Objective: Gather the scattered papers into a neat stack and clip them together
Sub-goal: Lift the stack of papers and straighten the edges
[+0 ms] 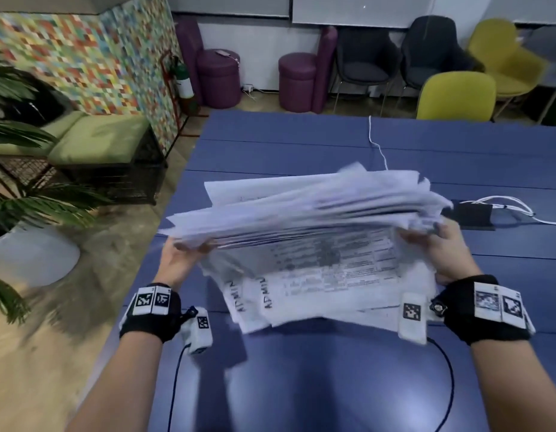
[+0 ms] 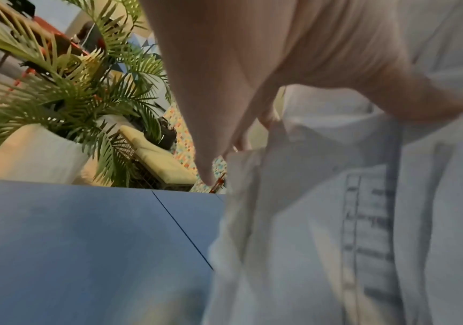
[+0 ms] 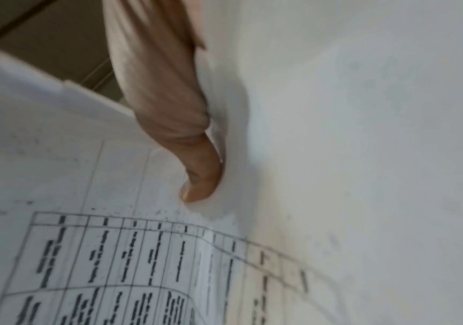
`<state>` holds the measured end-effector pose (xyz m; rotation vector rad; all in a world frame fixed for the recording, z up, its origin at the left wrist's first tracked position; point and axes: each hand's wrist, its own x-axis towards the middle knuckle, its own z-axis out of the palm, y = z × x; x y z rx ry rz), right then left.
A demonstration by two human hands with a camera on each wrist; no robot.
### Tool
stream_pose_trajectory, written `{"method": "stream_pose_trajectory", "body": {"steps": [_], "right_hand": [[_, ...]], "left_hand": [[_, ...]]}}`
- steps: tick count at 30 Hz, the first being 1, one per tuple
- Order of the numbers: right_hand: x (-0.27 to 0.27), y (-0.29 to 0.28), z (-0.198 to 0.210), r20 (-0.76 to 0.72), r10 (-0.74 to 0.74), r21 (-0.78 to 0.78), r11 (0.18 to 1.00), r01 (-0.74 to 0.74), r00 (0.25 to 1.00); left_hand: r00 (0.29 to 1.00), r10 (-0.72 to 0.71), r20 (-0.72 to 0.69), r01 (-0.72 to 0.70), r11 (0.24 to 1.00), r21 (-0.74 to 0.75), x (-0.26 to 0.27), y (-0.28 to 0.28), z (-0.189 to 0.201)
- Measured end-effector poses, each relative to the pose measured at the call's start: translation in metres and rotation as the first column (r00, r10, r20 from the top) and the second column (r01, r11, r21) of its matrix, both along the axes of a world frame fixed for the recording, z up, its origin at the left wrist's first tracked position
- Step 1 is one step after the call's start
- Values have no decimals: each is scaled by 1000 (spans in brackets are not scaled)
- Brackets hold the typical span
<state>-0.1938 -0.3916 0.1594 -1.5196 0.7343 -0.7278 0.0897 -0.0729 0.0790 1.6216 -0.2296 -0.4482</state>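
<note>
We hold the uneven paper stack (image 1: 311, 232) tilted above the blue table (image 1: 332, 385), left hand (image 1: 180, 260) and right hand (image 1: 438, 247) gripping opposite ends. Squaring is under way; edges need tapping flush. No clip visible.

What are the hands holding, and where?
A pile of papers, lifted above the table: left hand grips its left edge, right hand its right edge.

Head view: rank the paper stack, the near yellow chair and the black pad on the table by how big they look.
1. paper stack, by far the largest
2. yellow chair, though it stands farther off, so its true size is unsure
3. black pad, partly hidden behind the papers
</note>
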Motion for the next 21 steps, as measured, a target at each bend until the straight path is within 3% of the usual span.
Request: {"method": "stream_pose_trajectory", "body": {"steps": [2, 6, 12, 21], "right_hand": [[1, 5, -5, -12, 42, 136, 990, -40, 999], [-10, 11, -19, -13, 83, 193, 978, -79, 996], [-26, 4, -34, -62, 41, 249, 968, -25, 997], [-47, 0, -43, -139, 186, 421, 900, -112, 973]], "left_hand": [[994, -23, -105, 22, 1000, -12, -8, -5, 5], [955, -27, -296, 29, 1000, 2, -18, 7, -18], [754, -172, -634, 171, 983, -63, -52, 26, -39], [909, -144, -391, 173, 984, 42, -61, 6, 1]]}}
